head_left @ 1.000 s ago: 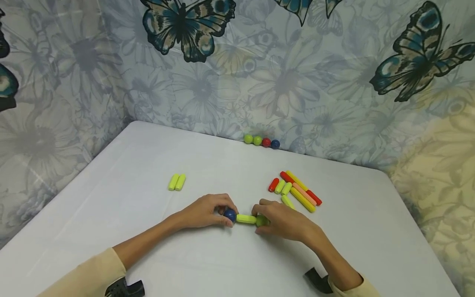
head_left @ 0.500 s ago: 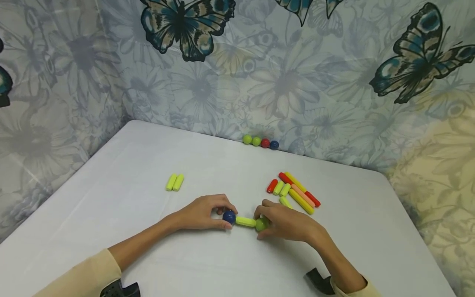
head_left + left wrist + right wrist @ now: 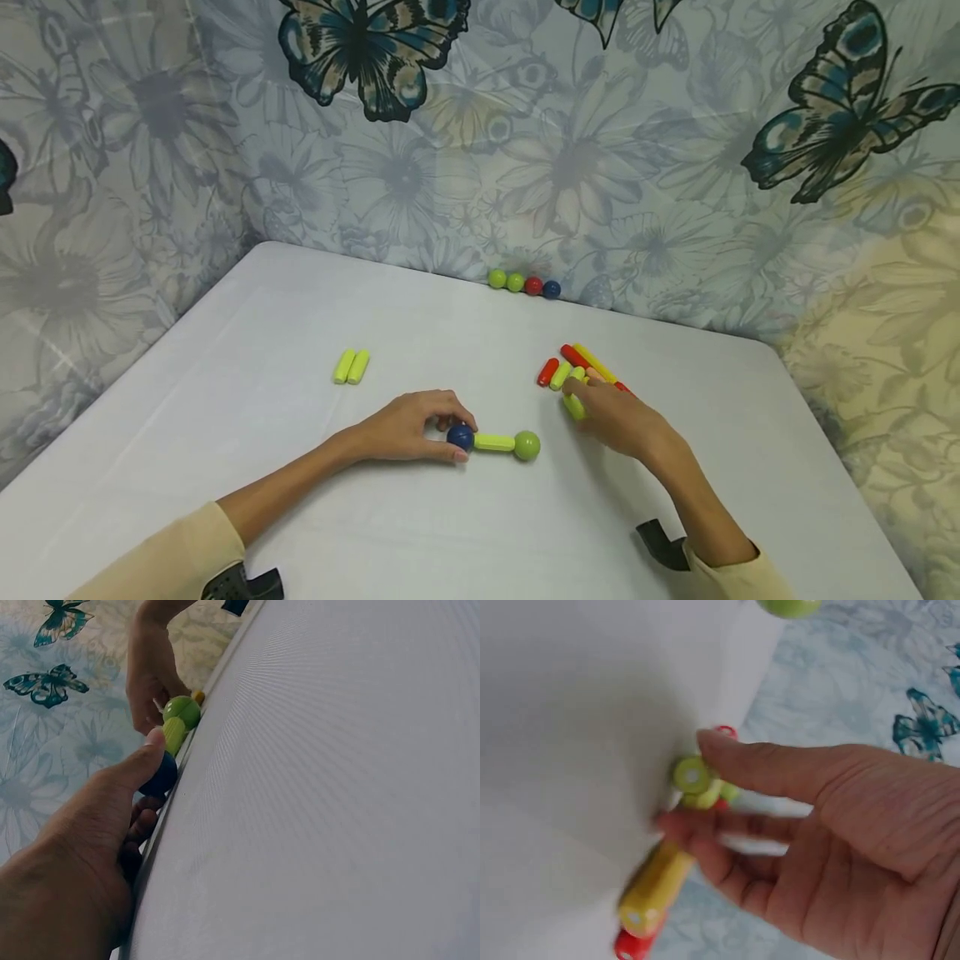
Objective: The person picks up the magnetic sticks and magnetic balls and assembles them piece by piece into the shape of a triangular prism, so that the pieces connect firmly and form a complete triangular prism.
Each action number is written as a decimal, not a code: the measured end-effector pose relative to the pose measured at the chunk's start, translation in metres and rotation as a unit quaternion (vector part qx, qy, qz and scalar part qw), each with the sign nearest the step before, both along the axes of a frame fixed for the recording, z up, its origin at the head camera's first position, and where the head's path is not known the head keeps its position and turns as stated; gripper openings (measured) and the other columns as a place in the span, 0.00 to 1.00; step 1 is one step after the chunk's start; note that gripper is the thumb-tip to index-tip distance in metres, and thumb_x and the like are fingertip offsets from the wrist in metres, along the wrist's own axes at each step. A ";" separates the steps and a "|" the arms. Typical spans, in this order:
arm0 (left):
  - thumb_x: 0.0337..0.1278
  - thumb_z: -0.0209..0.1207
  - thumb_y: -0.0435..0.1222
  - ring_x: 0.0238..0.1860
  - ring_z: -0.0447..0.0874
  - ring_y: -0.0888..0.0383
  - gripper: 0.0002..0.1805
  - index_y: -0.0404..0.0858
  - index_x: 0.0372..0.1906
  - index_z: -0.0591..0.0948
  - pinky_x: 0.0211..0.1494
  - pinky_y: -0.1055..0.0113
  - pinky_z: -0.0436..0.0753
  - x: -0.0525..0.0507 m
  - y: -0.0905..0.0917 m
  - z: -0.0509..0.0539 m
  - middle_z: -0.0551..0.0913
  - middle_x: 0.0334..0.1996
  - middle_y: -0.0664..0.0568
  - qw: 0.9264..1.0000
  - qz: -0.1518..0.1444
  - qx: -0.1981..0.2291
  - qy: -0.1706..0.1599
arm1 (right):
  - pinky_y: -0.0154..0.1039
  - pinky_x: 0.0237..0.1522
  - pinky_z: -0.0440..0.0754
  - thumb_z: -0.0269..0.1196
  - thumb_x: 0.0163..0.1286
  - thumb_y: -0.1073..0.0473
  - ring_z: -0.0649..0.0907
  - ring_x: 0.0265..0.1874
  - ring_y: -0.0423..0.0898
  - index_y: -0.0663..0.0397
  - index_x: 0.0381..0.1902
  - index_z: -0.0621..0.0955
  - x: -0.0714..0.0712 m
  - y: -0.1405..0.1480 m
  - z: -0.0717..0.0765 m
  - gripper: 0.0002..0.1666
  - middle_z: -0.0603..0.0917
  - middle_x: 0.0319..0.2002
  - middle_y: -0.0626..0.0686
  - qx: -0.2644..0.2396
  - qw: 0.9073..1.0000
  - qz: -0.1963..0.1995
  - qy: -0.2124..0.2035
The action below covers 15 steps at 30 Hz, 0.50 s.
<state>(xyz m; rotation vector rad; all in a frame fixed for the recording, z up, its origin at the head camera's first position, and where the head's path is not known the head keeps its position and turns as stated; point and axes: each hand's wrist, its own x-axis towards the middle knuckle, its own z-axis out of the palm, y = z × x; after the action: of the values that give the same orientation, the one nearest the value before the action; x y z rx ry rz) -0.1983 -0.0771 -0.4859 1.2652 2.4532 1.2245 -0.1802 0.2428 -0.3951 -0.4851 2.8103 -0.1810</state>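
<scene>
My left hand (image 3: pixel 408 427) holds a dark blue ball (image 3: pixel 461 437) between thumb and fingers. A short lime-green stick (image 3: pixel 494 442) joins that ball to a green ball (image 3: pixel 527 445), all lying in a row on the white table. In the left wrist view, my thumb rests along the blue ball (image 3: pixel 160 776). My right hand (image 3: pixel 622 417) is over the pile of sticks. Its thumb and fingers are spread around a loose short lime-green stick (image 3: pixel 692 775), with a gap visible beside it in the right wrist view.
Several red, yellow and orange sticks lie beneath and behind my right hand, including a short red stick (image 3: pixel 548 372). Two lime-green sticks (image 3: pixel 351 367) lie at the left. A row of balls (image 3: pixel 524 283) stands along the table's back edge, against a butterfly-patterned backdrop (image 3: pixel 405 175).
My right hand has let go of the green ball and moved right and back to the stick pile. My left hand stays on the blue ball.
</scene>
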 end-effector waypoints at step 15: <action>0.58 0.73 0.54 0.41 0.76 0.69 0.20 0.59 0.55 0.86 0.45 0.74 0.77 -0.001 -0.001 -0.001 0.83 0.43 0.68 1.000 -0.001 -0.007 0.003 | 0.29 0.33 0.79 0.71 0.71 0.55 0.78 0.30 0.40 0.58 0.52 0.84 0.000 -0.024 -0.013 0.17 0.83 0.30 0.47 -0.212 0.976 0.039 -0.036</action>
<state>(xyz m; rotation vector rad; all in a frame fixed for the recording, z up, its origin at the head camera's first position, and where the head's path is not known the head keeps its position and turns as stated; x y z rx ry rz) -0.1994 -0.0777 -0.4865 1.2707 2.4590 1.2024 -0.1803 0.2184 -0.4086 -0.6646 2.6720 -0.7733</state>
